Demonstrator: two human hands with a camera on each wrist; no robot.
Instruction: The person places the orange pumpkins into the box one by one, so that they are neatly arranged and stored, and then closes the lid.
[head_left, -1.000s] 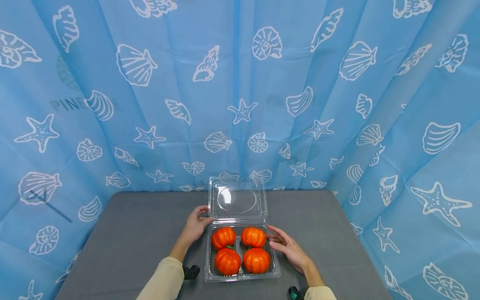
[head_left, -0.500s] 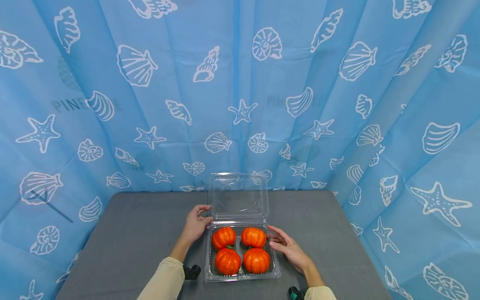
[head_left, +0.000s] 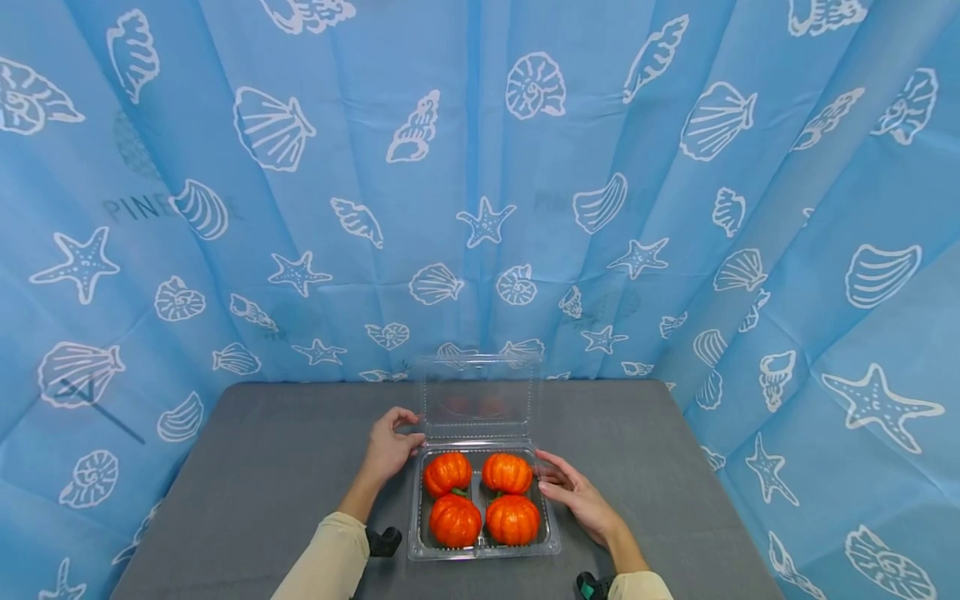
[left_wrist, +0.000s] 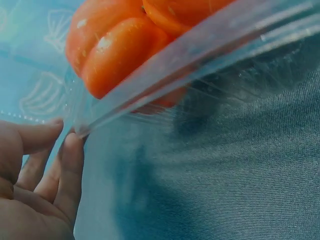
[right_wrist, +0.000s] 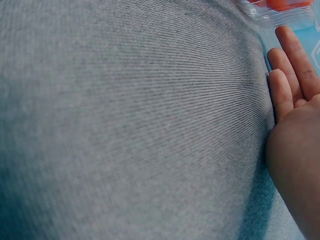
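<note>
A clear plastic clamshell container (head_left: 442, 553) sits on the table, its lid (head_left: 480, 400) raised and leaning back. Several small orange pumpkins (head_left: 455, 522) fill the base in two rows, some with green stems showing. At the back left corner, by the hinge, my left hand (head_left: 390, 446) has its thumb and fingertips right at the plastic edge. The left wrist view shows the thumb and a finger (left_wrist: 37, 137) spread apart beside that corner. My right hand (head_left: 581, 496) lies along the container's right side, fingertips at the rim, its fingers (right_wrist: 295, 50) loosely extended in the right wrist view.
Grey cloth covers the table (head_left: 300, 475), which extends to both sides of the container. A blue curtain (head_left: 480, 250) with white shells and starfish hangs behind the table and along its sides. Black straps (head_left: 383, 544) circle both wrists.
The raised lid has swung slightly, tilting more upright and then back a little. Both hands and the pumpkins stay nearly where they were.
</note>
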